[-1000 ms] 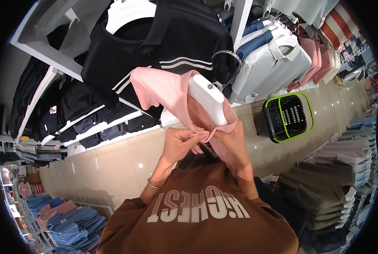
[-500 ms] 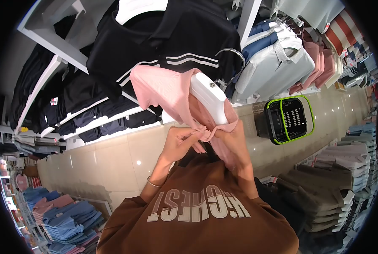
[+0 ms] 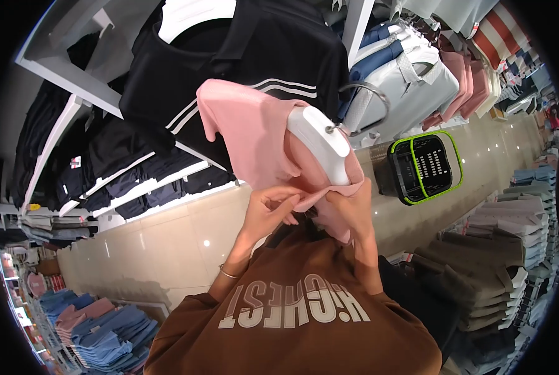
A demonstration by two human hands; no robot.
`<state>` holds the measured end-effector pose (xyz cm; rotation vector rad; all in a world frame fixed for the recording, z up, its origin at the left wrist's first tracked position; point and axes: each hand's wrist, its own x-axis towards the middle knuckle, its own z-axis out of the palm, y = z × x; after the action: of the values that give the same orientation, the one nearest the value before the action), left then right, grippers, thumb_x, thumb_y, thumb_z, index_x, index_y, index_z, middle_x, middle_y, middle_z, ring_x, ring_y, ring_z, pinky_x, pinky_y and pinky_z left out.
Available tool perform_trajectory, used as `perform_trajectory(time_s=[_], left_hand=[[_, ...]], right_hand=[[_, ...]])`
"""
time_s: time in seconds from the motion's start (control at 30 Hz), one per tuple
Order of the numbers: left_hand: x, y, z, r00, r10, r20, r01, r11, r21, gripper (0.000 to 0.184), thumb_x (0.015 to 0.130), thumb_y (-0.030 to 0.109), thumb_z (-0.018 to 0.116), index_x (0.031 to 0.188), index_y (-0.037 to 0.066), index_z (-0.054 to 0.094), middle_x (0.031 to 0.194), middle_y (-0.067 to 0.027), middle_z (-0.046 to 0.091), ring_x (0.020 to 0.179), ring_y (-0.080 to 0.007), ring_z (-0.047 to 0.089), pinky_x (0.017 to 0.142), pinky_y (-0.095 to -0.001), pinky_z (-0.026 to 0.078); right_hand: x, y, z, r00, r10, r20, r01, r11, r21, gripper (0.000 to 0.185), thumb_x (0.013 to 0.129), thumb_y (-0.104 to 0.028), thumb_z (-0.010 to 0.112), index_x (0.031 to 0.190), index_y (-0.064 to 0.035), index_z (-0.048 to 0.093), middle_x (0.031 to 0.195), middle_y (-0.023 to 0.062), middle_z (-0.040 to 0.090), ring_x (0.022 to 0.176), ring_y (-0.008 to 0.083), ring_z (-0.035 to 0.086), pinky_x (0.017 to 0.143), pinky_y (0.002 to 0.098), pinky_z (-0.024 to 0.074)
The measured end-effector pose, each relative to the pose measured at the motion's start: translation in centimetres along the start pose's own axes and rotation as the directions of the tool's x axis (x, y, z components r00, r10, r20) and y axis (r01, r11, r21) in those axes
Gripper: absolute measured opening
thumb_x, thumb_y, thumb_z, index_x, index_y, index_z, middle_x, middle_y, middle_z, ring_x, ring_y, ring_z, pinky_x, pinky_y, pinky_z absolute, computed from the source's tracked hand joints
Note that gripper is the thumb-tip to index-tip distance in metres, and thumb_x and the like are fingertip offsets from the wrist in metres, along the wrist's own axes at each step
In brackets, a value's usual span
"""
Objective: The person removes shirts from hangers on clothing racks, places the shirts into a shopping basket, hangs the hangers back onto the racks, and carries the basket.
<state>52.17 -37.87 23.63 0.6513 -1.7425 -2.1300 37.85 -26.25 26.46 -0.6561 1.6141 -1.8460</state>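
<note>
A pink shirt [image 3: 251, 134] hangs on a white hanger [image 3: 320, 140] held up in front of my chest. The hanger's metal hook [image 3: 382, 103] points up to the right. My left hand [image 3: 267, 215] pinches the edge of the shirt's front opening between thumb and fingers. Beside it, my right hand [image 3: 352, 209] is closed on the shirt near the collar, its thumb against the fabric. The lower part of the shirt hangs partly hidden behind my hands.
A black shirt with white stripes [image 3: 229, 69] hangs just ahead. Dark folded clothes lie on shelves [image 3: 148, 187] to the left. A black basket with a green rim [image 3: 420, 167] stands on the floor at right. Folded trousers [image 3: 479, 269] and blue clothes [image 3: 107, 331] sit nearer me.
The pink shirt and hanger have shifted slightly right and turned. The bunched fabric between my hands now lies flatter, with my hands a little farther apart.
</note>
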Motion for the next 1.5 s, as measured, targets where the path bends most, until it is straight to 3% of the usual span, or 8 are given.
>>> perform_trajectory(time_s=[0.17, 0.23, 0.47, 0.7, 0.9, 1.1, 1.3, 1.5], left_hand=[[0.1, -1.8, -1.3, 0.999, 0.007, -0.042, -0.005, 0.999, 0.046, 0.016, 0.088, 0.009, 0.056, 0.093, -0.005, 0.062, 0.083, -0.0118, 0.066, 0.056, -0.0156, 0.064, 0.048, -0.0207, 0.049], [0.6, -2.8, -2.2, 0.982, 0.068, -0.177, -0.061, 0.997, 0.047, 0.018, 0.089, 0.011, 0.054, 0.092, -0.004, 0.063, 0.083, -0.0115, 0.066, 0.056, -0.0157, 0.064, 0.049, -0.0215, 0.049], [3.1, -3.4, -2.0, 0.944, 0.068, -0.324, -0.080, 0.996, -0.025, 0.019, 0.086, 0.013, 0.057, 0.096, -0.003, 0.063, 0.084, -0.0086, 0.066, 0.063, -0.0131, 0.063, 0.052, -0.0212, 0.049], [6.9, -7.0, 1.1, 0.928, 0.328, -0.174, -0.293, 0.935, 0.201, 0.022, 0.073, 0.001, 0.065, 0.093, -0.006, 0.061, 0.088, -0.0110, 0.065, 0.079, -0.0183, 0.062, 0.067, -0.0316, 0.052], [7.5, -8.2, 3.0, 0.970, 0.232, -0.065, -0.210, 0.947, 0.244, 0.016, 0.077, 0.003, 0.061, 0.090, -0.005, 0.060, 0.087, -0.0124, 0.065, 0.074, -0.0190, 0.063, 0.065, -0.0304, 0.052], [8.2, -5.6, 6.1, 0.980, -0.200, -0.018, 0.200, 0.980, 0.016, 0.018, 0.084, -0.003, 0.045, 0.090, -0.008, 0.062, 0.083, -0.0144, 0.064, 0.072, -0.0202, 0.065, 0.061, -0.0262, 0.056], [11.5, -9.1, 7.9, 0.933, -0.298, 0.200, 0.294, 0.955, 0.049, 0.022, 0.084, -0.006, 0.042, 0.094, -0.012, 0.060, 0.085, -0.0174, 0.064, 0.070, -0.0230, 0.066, 0.061, -0.0276, 0.057], [14.4, -7.4, 10.9, 0.927, -0.198, 0.318, 0.183, 0.980, 0.075, 0.020, 0.085, -0.002, 0.047, 0.095, -0.009, 0.063, 0.083, -0.0176, 0.065, 0.067, -0.0237, 0.067, 0.055, -0.0272, 0.056]], right_hand=[[0.1, -0.1, -2.1, 0.998, -0.038, -0.058, 0.023, 0.970, -0.241, 0.050, 0.056, 0.009, 0.053, 0.106, 0.0051, 0.055, 0.086, 0.0024, 0.059, 0.075, 0.0082, 0.053, 0.067, 0.0224, 0.0450], [0.1, 0.1, -3.0, 0.997, -0.044, -0.057, 0.033, 0.981, -0.193, 0.049, 0.055, 0.010, 0.053, 0.104, 0.0039, 0.055, 0.085, 0.0020, 0.059, 0.074, 0.0083, 0.053, 0.065, 0.0221, 0.0445], [-0.4, -2.6, -2.5, 1.000, 0.012, -0.017, -0.015, 0.991, -0.133, 0.048, 0.055, 0.008, 0.055, 0.103, 0.0033, 0.056, 0.085, 0.0011, 0.059, 0.075, 0.0073, 0.052, 0.066, 0.0219, 0.0440], [-0.4, -2.3, -3.3, 0.990, 0.133, 0.036, -0.123, 0.974, -0.192, 0.036, 0.057, 0.003, 0.059, 0.092, 0.0049, 0.060, 0.077, 0.0002, 0.059, 0.074, 0.0052, 0.049, 0.067, 0.0222, 0.0443], [0.1, -1.5, -5.3, 0.995, 0.098, 0.001, -0.097, 0.979, -0.181, 0.039, 0.057, 0.004, 0.059, 0.096, 0.0052, 0.059, 0.081, 0.0011, 0.060, 0.075, 0.0051, 0.050, 0.066, 0.0223, 0.0445], [0.8, -3.3, -7.6, 0.987, 0.097, -0.128, -0.119, 0.976, -0.181, 0.041, 0.056, 0.004, 0.058, 0.097, 0.0049, 0.059, 0.082, 0.0005, 0.060, 0.074, 0.0060, 0.051, 0.066, 0.0220, 0.0439], [2.0, -3.7, -12.3, 0.987, 0.035, -0.155, -0.055, 0.991, -0.124, 0.041, 0.054, 0.005, 0.056, 0.095, 0.0040, 0.059, 0.077, -0.0009, 0.058, 0.070, 0.0057, 0.049, 0.063, 0.0206, 0.0419], [3.7, -3.8, -16.0, 0.980, 0.013, -0.197, -0.042, 0.989, -0.143, 0.035, 0.054, 0.006, 0.055, 0.089, 0.0042, 0.059, 0.075, -0.0007, 0.057, 0.068, 0.0057, 0.049, 0.061, 0.0215, 0.0423]])
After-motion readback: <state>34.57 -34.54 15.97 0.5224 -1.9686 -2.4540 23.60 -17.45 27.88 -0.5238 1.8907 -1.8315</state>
